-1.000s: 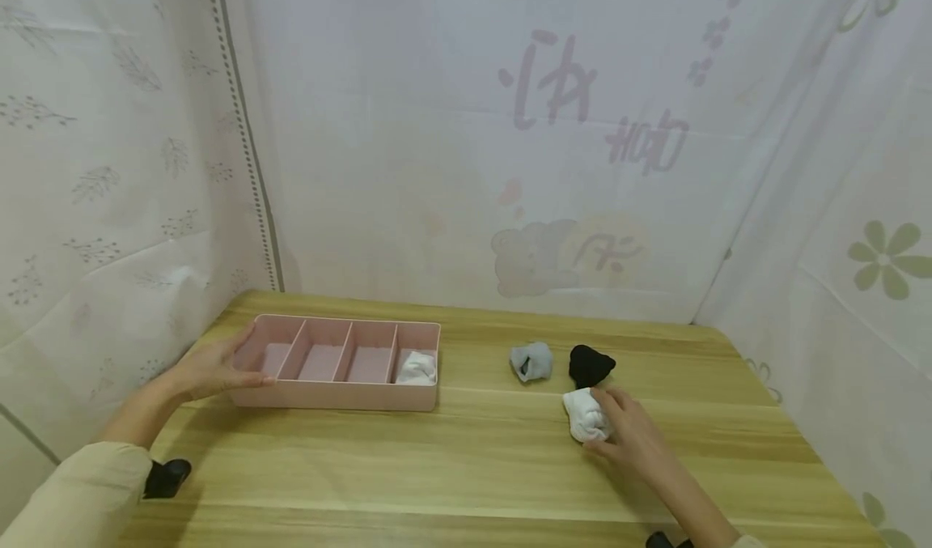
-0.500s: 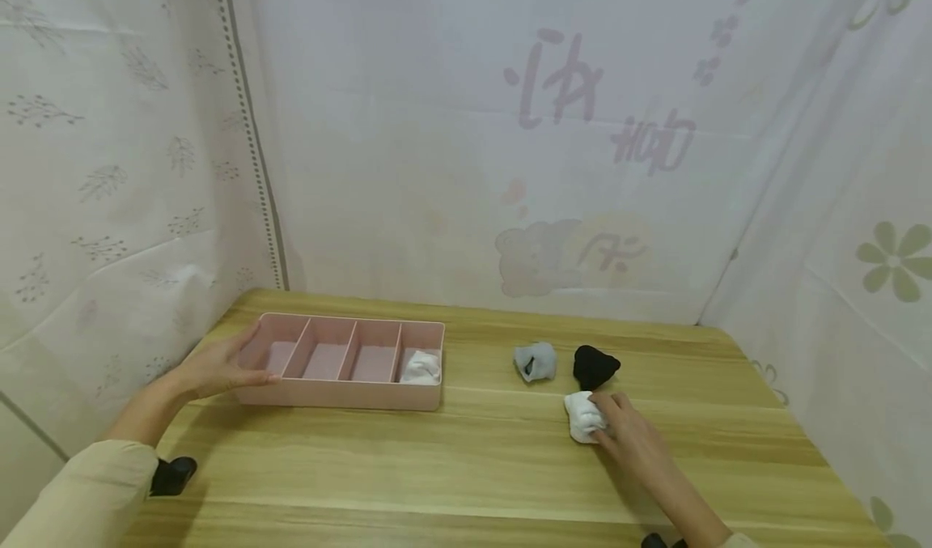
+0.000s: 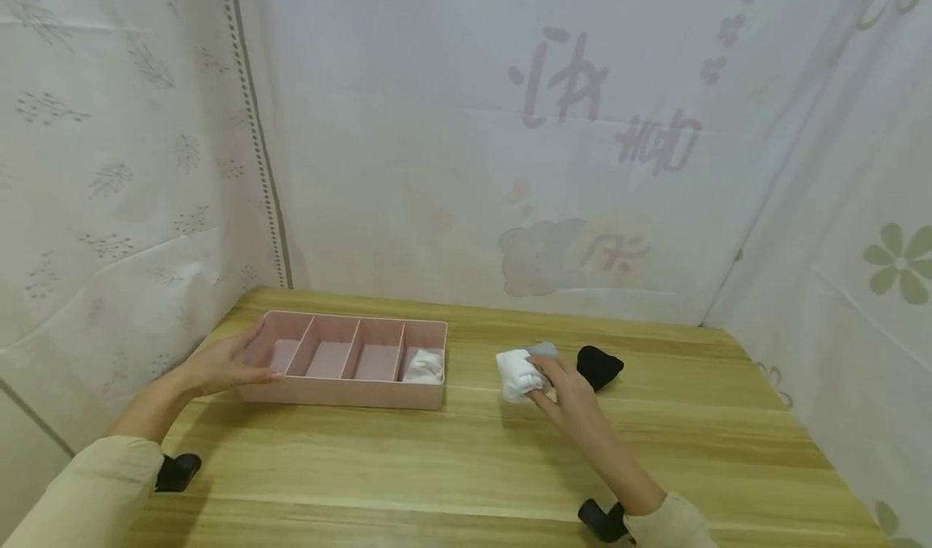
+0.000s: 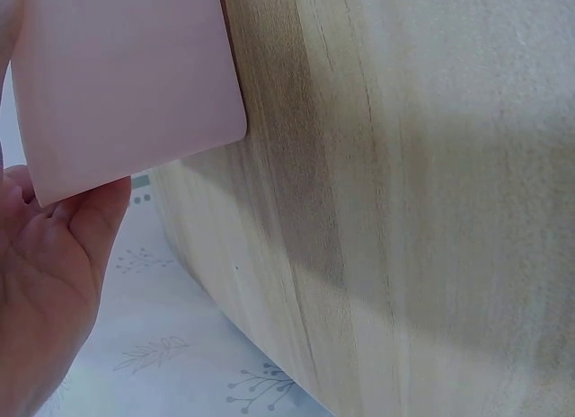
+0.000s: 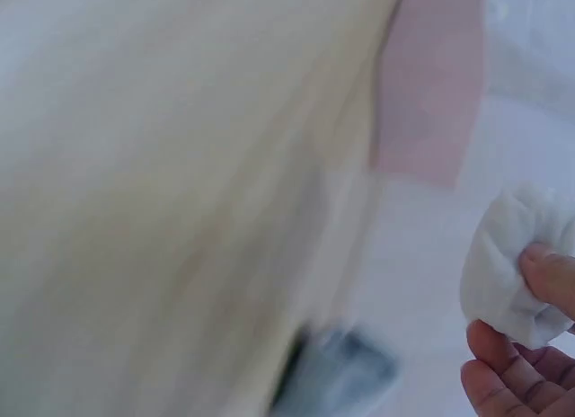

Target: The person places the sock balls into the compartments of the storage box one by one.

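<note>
Sock (image 3: 518, 374), white, is pinched in the right hand (image 3: 564, 386), midway to the tray (image 3: 342, 392); left hand (image 3: 218, 363), fingers straight, steadies the tray.

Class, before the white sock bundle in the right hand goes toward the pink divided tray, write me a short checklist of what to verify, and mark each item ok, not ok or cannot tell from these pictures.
1. The right hand grips the white sock bundle: ok, fingers pinch it in the right wrist view.
2. The left hand steadies the pink tray: ok, it rests on the tray's left end.
3. A compartment is free: ok, three left ones look empty; the rightmost holds a white sock.
4. Path from bundle to tray is free: ok, only bare table lies between.
5. The grey sock is clear of the hand: cannot tell, mostly hidden behind it.
6. The black sock is apart: ok.
</note>
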